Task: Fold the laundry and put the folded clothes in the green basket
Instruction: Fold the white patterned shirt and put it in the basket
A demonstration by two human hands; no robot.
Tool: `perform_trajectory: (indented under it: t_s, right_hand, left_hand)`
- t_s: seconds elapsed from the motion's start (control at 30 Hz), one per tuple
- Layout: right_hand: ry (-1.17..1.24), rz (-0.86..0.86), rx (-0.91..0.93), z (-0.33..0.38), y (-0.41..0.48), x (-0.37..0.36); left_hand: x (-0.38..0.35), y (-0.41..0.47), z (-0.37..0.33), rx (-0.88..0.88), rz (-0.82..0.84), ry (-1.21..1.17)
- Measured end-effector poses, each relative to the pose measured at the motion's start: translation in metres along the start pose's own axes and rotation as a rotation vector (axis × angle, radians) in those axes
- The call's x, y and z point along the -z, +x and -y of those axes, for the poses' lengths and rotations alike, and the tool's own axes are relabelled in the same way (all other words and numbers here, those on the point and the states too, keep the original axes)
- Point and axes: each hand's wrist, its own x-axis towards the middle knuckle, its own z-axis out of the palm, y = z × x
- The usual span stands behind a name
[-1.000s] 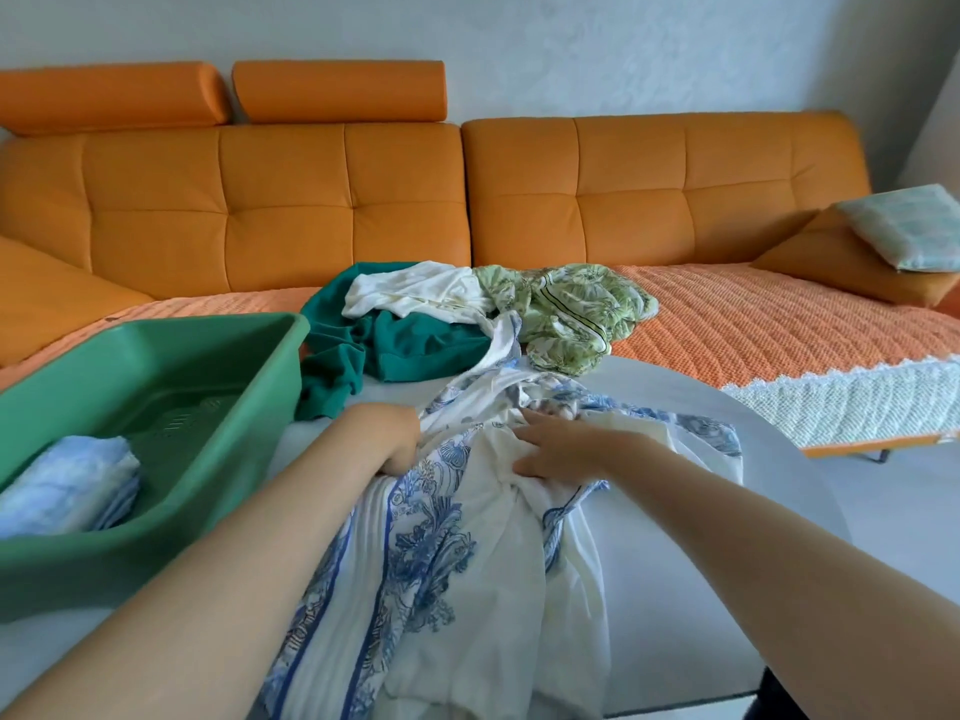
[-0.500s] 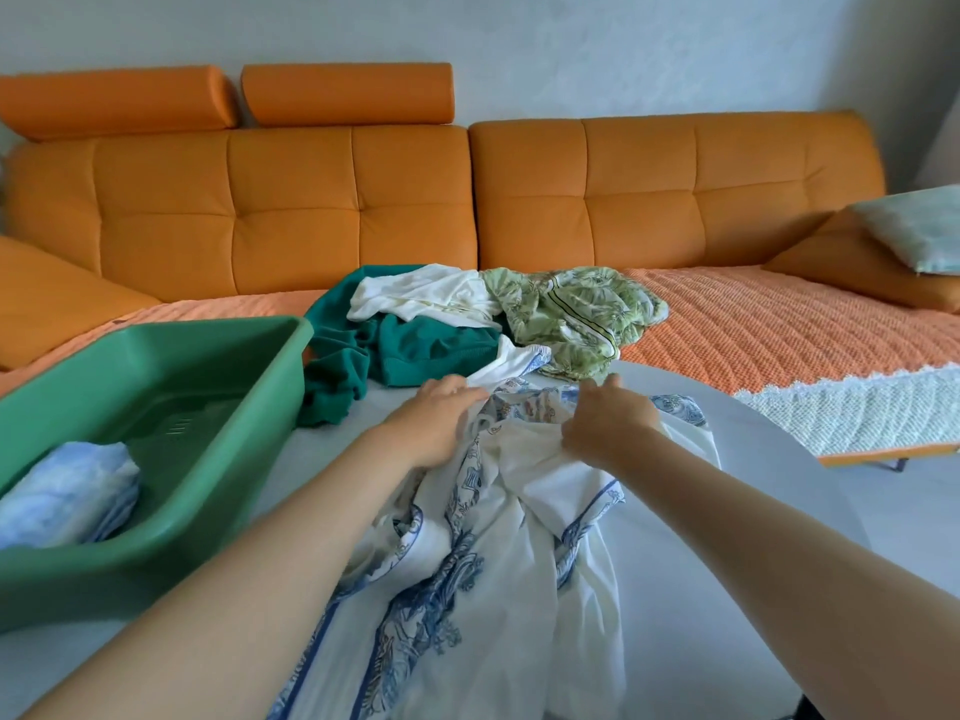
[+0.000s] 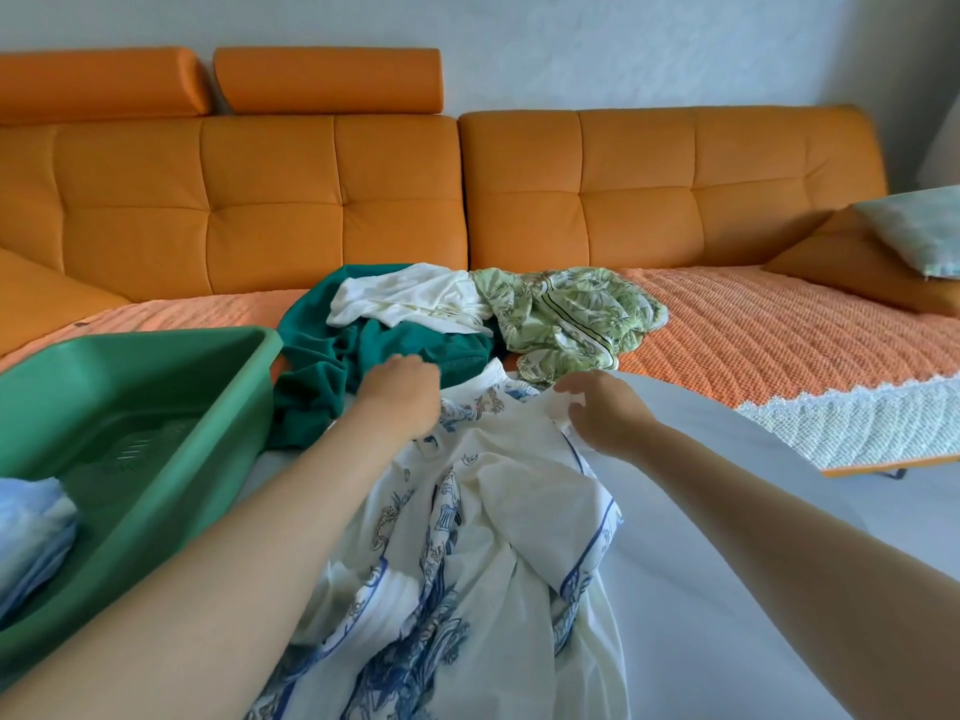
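A white garment with blue print (image 3: pixel 483 537) lies crumpled on the white table (image 3: pixel 701 511) in front of me. My left hand (image 3: pixel 400 394) grips its far edge on the left, fingers curled into the cloth. My right hand (image 3: pixel 605 407) pinches the far edge on the right. The green basket (image 3: pixel 156 407) stands at the left with a folded light blue cloth (image 3: pixel 31 532) inside. Beyond the table a pile of unfolded laundry rests on the sofa: a teal garment (image 3: pixel 322 366), a white one (image 3: pixel 410 298) and a green leaf-print one (image 3: pixel 566 314).
An orange sofa (image 3: pixel 467 189) with a woven orange cover (image 3: pixel 769 335) runs across the back. At the far right lie an orange cushion (image 3: pixel 841 262) and a pale patterned pillow (image 3: pixel 919 231). Grey floor shows at the right beyond the table.
Both hands have slid away from me along the white and blue garment to its far edge and moved apart. The garment is drawn out longer over the table.
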Motion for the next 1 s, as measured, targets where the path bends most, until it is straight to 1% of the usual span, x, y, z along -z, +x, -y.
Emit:
perform_trajectory:
  t_s: [0.03,0.1,0.13,0.2,0.27,0.33,0.37,0.4,0.43,0.47,0.5,0.57,0.63,0.67,0.7,0.73,0.77,0.83,0.87,0.93,1.0]
  right_hand:
    - [-0.116,0.053,0.025,-0.002,0.003,0.000]
    - [-0.292,0.205,0.034,-0.004,0.008,-0.002]
    - [-0.328,0.260,0.022,-0.003,0.011,-0.003]
    - [-0.343,0.282,0.029,-0.001,0.017,-0.008]
    - [-0.274,0.277,0.054,0.003,0.024,-0.010]
    - [-0.190,0.269,0.074,0.009,0.032,-0.010]
    - [-0.161,0.245,0.079,0.012,0.036,-0.010]
    - [-0.143,0.202,0.088,0.014,0.041,-0.011]
    - [-0.125,0.146,0.097,0.018,0.047,-0.012]
    - [-0.101,0.091,0.101,0.022,0.053,-0.012]
    - [-0.068,0.042,0.099,0.026,0.059,-0.011]
    - [0.014,-0.069,0.126,0.035,0.071,-0.008]
    - [0.077,-0.227,0.221,0.044,0.084,-0.002]
    - [0.113,-0.282,0.276,0.049,0.090,0.003]
    - [0.151,-0.297,0.319,0.054,0.096,0.007]
    - [0.162,-0.263,0.345,0.059,0.102,0.011]
    - [0.135,-0.179,0.347,0.062,0.108,0.012]
    - [0.002,0.035,0.278,0.062,0.114,0.011]
    - [-0.057,0.082,0.246,0.061,0.115,0.008]
    - [-0.092,0.056,0.217,0.057,0.111,-0.001]
    - [-0.067,0.036,0.179,0.052,0.101,-0.007]
  left_hand:
    - [-0.003,0.007,-0.002,-0.044,0.015,-0.135]
    - [-0.012,0.019,-0.009,-0.064,0.147,-0.311]
    - [-0.017,0.024,-0.012,-0.066,0.215,-0.327]
    - [-0.026,0.030,-0.012,-0.081,0.339,-0.306]
    - [-0.035,0.036,-0.006,-0.080,0.434,-0.250]
    - [-0.034,0.038,0.001,-0.080,0.473,-0.194]
    - [-0.032,0.036,0.004,-0.078,0.471,-0.221]
    - [-0.031,0.038,0.007,-0.026,0.468,-0.297]
    - [-0.030,0.039,0.010,0.047,0.457,-0.403]
    - [-0.033,0.042,0.015,0.128,0.424,-0.449]
    - [-0.036,0.045,0.020,0.200,0.387,-0.446]
    - [-0.043,0.049,0.030,0.336,0.325,-0.252]
    - [-0.043,0.049,0.039,0.426,0.367,-0.016]
    - [-0.042,0.051,0.044,0.447,0.391,0.056]
    - [-0.039,0.052,0.048,0.451,0.387,0.098]
    - [-0.039,0.056,0.052,0.444,0.357,0.122]
    - [-0.039,0.058,0.055,0.422,0.315,0.134]
    - [-0.038,0.060,0.054,0.349,0.279,0.177]
    - [-0.038,0.060,0.052,0.309,0.276,0.206]
    - [-0.037,0.058,0.049,0.287,0.230,0.238]
    - [-0.031,0.057,0.051,0.386,0.148,0.233]
